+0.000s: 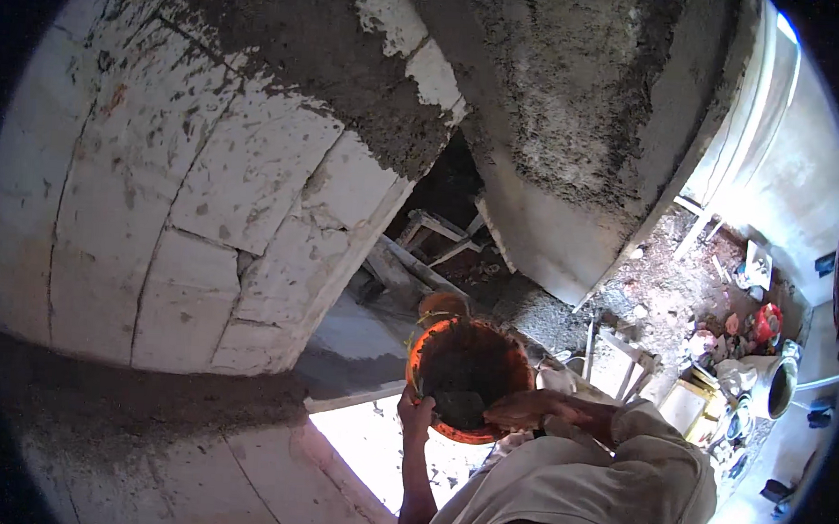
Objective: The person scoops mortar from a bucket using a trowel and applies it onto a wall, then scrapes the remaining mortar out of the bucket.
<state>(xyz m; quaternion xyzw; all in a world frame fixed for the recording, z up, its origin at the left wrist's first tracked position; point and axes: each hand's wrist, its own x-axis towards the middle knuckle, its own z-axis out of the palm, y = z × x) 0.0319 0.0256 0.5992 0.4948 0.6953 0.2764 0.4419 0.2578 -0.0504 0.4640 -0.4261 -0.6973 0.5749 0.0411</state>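
Observation:
An orange bucket (525, 360) with dark grey mortar (467, 358) inside stands in front of me, tilted toward me. My left hand (417, 414) is closed on its near left rim. Over the near right side of the rim, my right hand (523, 410) is closed on what looks like a trowel, whose flat grey blade (458, 410) lies at the mortar's near edge. The fingers of that hand partly hide the grip. Just beyond the orange bucket sits a smaller brownish round container (444, 305).
A pale block wall (245, 179) with wet mortar smeared on top rises at left. A slanted, rough-plastered slab (573, 175) hangs at upper right. Wooden pieces (439, 235) lie in the gap between. On the right are a pale bucket on its side (777, 388) and scattered clutter.

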